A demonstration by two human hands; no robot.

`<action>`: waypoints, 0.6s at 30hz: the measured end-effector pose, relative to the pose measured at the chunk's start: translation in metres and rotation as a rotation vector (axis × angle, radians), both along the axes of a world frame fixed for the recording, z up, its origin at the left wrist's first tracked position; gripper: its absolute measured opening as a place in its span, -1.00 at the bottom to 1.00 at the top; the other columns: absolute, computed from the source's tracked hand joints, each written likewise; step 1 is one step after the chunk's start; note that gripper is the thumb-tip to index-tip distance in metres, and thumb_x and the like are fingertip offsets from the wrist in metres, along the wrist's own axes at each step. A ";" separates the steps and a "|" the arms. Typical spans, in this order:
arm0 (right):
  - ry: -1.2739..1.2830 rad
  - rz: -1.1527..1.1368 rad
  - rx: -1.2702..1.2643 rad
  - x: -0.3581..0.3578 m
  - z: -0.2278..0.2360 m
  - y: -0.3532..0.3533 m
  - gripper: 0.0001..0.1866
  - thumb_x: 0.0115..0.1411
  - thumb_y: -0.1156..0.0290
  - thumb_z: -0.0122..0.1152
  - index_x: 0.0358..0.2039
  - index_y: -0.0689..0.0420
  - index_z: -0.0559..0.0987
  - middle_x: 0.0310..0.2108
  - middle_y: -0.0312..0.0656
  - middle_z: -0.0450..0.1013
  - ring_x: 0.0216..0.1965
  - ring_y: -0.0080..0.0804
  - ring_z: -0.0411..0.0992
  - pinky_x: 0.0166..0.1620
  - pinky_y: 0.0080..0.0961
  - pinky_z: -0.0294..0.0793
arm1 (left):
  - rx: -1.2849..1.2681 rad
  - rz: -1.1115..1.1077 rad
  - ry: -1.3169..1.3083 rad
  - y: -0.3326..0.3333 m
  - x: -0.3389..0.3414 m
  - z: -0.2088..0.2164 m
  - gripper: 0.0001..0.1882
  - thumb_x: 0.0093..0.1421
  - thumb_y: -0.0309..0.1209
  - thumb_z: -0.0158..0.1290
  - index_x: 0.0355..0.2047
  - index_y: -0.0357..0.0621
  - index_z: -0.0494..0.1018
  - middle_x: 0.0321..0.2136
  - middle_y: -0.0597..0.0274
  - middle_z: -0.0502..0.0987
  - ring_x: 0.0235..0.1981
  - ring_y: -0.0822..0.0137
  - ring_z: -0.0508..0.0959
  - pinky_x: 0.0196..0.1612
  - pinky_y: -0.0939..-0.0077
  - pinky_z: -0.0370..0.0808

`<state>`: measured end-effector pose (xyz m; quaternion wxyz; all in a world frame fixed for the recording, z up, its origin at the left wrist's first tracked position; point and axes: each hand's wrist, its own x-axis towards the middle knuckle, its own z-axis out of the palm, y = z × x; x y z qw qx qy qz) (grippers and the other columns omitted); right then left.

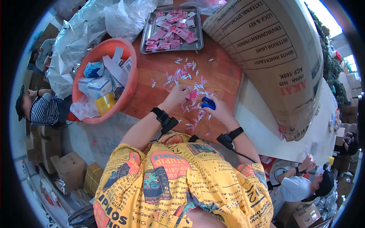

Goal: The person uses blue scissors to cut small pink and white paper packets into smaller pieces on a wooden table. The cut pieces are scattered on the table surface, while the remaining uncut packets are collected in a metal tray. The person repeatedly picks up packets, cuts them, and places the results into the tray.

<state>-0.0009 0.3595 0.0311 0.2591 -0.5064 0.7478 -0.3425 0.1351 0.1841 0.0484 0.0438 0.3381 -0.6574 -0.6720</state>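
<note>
My left hand (178, 95) is closed, its fingertips on a small pink card (192, 95) above the wooden tabletop (159, 102). Just to the right, my right hand (219, 110) is wrapped round a small blue hand tool (208, 103) with a rounded body; its exact kind is too small to tell. The tool's front end points toward the pink card. Under and around both hands lie many small pink and white paper pieces (178, 78), scattered loose on the wood. Black straps with small devices sit on both wrists.
A metal tray (143, 43) of pink and white cards stands at the far edge. An orange basin (132, 81) with boxes, tape and plastic sits on the left beside clear plastic bags (127, 19). A large cardboard carton (273, 57) leans on the right. Other people sit on both sides.
</note>
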 end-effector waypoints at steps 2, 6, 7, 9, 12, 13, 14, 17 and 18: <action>0.418 -0.012 0.060 0.000 -0.006 0.002 -0.56 -0.02 0.18 0.24 -0.17 0.14 0.42 -0.37 -0.10 0.41 -0.36 -0.23 0.40 -0.28 -0.34 0.38 | 0.091 0.048 0.013 0.000 0.000 0.000 -0.75 0.18 -0.29 -0.03 -0.40 -0.26 0.47 -0.65 0.34 0.48 -0.67 0.62 0.42 -0.68 0.70 0.23; 0.543 -0.029 -0.179 -0.007 -0.035 -0.001 -0.62 -0.02 0.19 0.22 -0.23 0.14 0.46 -0.32 -0.07 0.42 -0.35 -0.13 0.40 -0.26 -0.29 0.38 | 0.162 -0.001 0.040 0.005 -0.004 -0.005 -0.76 0.19 -0.30 -0.03 -0.38 -0.25 0.47 -0.64 0.33 0.47 -0.68 0.59 0.42 -0.67 0.70 0.26; 0.411 -0.104 -0.291 -0.007 -0.038 -0.006 -0.65 -0.01 0.20 0.21 -0.26 0.15 0.48 -0.34 -0.08 0.42 -0.37 -0.19 0.41 -0.28 -0.33 0.39 | 0.170 -0.013 0.061 0.009 -0.009 -0.006 -0.76 0.18 -0.30 -0.03 -0.36 -0.25 0.47 -0.63 0.33 0.47 -0.68 0.58 0.42 -0.65 0.71 0.28; -0.217 -0.244 -0.294 0.004 -0.041 -0.010 -0.72 0.03 0.25 0.17 -0.32 0.19 0.51 -0.45 -0.17 0.42 -0.45 -0.34 0.39 -0.34 -0.43 0.38 | 0.194 -0.056 0.104 0.017 -0.016 -0.008 -0.76 0.18 -0.30 -0.02 -0.34 -0.25 0.46 -0.61 0.32 0.48 -0.67 0.56 0.43 -0.62 0.72 0.32; -0.466 -0.203 -0.100 0.006 -0.036 -0.001 -0.78 0.12 0.32 0.08 -0.37 0.23 0.53 -0.62 -0.36 0.37 -0.56 -0.60 0.31 -0.47 -0.60 0.33 | 0.271 -0.130 0.095 0.023 -0.023 -0.016 -0.74 0.17 -0.28 -0.03 -0.29 -0.25 0.44 -0.58 0.34 0.46 -0.65 0.57 0.42 -0.65 0.72 0.30; -0.555 -0.345 -0.129 -0.002 -0.030 0.016 -0.79 0.12 0.32 0.07 -0.39 0.22 0.53 -0.62 -0.37 0.37 -0.57 -0.62 0.31 -0.49 -0.61 0.32 | 0.253 -0.124 0.140 0.029 -0.026 -0.014 -0.70 0.18 -0.28 -0.04 -0.23 -0.27 0.43 -0.55 0.34 0.47 -0.62 0.58 0.42 -0.64 0.71 0.31; -0.651 -0.469 -0.169 -0.005 -0.020 0.028 -0.80 0.12 0.33 0.07 -0.42 0.20 0.53 -0.63 -0.39 0.36 -0.58 -0.63 0.30 -0.51 -0.62 0.30 | 0.243 -0.128 0.127 0.032 -0.027 -0.016 -0.69 0.17 -0.28 -0.04 -0.19 -0.28 0.41 -0.55 0.33 0.48 -0.62 0.57 0.42 -0.63 0.71 0.33; -0.911 -0.902 -0.284 -0.024 -0.013 0.077 -0.85 0.11 0.32 0.08 -0.47 0.13 0.52 -0.64 -0.41 0.33 -0.61 -0.70 0.27 -0.55 -0.70 0.25 | 0.285 -0.136 0.059 0.019 -0.025 -0.017 -0.71 0.16 -0.34 -0.03 -0.18 -0.30 0.40 -0.40 0.21 0.50 -0.47 0.50 0.48 -0.44 0.63 0.45; -0.965 -1.038 -0.269 -0.031 -0.011 0.099 -0.86 0.09 0.32 0.10 -0.43 0.11 0.52 -0.67 -0.44 0.28 -0.65 -0.68 0.24 -0.57 -0.70 0.23 | 0.256 -0.144 0.036 0.012 -0.021 -0.016 -0.71 0.16 -0.34 -0.03 -0.18 -0.29 0.40 -0.40 0.22 0.50 -0.47 0.49 0.48 -0.44 0.63 0.45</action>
